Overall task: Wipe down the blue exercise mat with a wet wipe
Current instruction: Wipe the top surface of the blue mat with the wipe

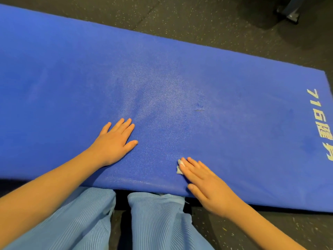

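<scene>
Nearest the camera, two knees in pale blue striped trousers [155, 221] rest at the near edge of one blue exercise mat [180, 78], which lies flat across dark speckled flooring [198, 18]. Two bare hands rest on it. One right hand [207, 183] lies flat with straight fingers pressing a single small white wet wipe [180, 167], which peeks out past the fingertips near the mat's front edge. One left hand [115, 139] lies open, palm down, holding nothing. Pale lettering [322, 127] marks the mat's right end. Farthest off, a dark object [290, 11] stands on the floor.
</scene>
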The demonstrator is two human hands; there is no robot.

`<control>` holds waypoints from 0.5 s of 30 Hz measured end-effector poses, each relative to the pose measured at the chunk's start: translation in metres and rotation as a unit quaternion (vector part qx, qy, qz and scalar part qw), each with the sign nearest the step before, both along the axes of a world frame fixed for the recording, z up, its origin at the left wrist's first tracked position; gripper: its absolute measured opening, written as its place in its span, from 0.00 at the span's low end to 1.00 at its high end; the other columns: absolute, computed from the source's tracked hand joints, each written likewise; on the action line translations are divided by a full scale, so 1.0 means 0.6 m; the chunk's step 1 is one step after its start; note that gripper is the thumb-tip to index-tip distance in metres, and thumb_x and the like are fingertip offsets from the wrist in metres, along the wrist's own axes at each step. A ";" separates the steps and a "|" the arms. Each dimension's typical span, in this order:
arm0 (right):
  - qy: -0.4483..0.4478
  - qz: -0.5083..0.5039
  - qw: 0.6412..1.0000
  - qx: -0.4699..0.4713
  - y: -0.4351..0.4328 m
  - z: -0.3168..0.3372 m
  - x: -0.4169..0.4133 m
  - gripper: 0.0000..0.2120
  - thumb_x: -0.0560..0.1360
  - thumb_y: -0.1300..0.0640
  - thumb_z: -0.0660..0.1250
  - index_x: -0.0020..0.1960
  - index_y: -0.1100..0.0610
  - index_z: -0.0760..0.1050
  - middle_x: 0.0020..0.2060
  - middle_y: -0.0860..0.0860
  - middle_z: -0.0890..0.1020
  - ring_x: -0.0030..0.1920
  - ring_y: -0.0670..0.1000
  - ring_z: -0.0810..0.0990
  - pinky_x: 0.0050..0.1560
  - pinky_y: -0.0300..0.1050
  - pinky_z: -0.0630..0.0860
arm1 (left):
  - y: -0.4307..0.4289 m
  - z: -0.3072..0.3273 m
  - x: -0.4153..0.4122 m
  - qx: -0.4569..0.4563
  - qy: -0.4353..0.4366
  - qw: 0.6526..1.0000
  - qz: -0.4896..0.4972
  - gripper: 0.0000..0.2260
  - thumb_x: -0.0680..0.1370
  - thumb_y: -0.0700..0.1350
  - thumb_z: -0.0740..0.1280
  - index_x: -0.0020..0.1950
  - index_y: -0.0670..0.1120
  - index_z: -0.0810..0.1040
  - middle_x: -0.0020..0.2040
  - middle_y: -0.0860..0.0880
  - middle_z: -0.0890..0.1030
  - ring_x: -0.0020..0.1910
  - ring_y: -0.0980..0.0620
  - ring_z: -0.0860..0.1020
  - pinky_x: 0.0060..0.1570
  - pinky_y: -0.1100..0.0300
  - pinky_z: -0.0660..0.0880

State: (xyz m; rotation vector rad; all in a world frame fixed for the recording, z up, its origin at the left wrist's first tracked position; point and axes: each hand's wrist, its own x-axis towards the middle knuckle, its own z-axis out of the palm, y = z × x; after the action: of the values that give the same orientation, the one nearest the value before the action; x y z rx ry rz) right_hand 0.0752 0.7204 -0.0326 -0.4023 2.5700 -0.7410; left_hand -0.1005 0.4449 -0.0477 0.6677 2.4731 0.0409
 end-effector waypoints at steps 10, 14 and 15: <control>0.023 -0.095 0.994 0.041 0.004 -0.007 0.022 0.31 0.80 0.36 0.36 0.78 0.49 0.47 0.76 0.40 0.48 0.77 0.45 0.48 0.75 0.41 0.44 | 0.000 0.005 0.006 0.009 0.016 1.000 0.000 0.44 0.67 0.67 0.30 0.79 0.48 0.46 0.79 0.52 0.43 0.77 0.54 0.41 0.75 0.51 0.39; -0.021 -0.122 0.992 -0.005 -0.038 -0.004 0.003 0.39 0.71 0.28 0.28 0.75 0.47 0.42 0.75 0.39 0.44 0.76 0.40 0.40 0.74 0.37 0.37 | 0.001 0.001 0.004 -0.001 0.010 1.000 0.001 0.29 0.82 0.60 0.43 0.79 0.49 0.45 0.79 0.52 0.42 0.77 0.55 0.40 0.75 0.52 0.39; -0.031 -0.102 0.994 -0.009 -0.039 0.005 0.012 0.38 0.72 0.28 0.28 0.76 0.46 0.42 0.75 0.38 0.44 0.75 0.38 0.40 0.74 0.37 0.36 | 0.002 0.001 0.005 -0.002 0.009 1.000 0.001 0.28 0.82 0.59 0.44 0.79 0.49 0.44 0.79 0.52 0.42 0.77 0.55 0.40 0.75 0.52 0.39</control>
State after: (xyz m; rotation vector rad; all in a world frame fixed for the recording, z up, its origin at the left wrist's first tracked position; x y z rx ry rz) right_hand 0.0825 0.6970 -0.0297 -0.1205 2.5722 -0.8340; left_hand -0.0973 0.4460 -0.0472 0.6664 2.4903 0.0319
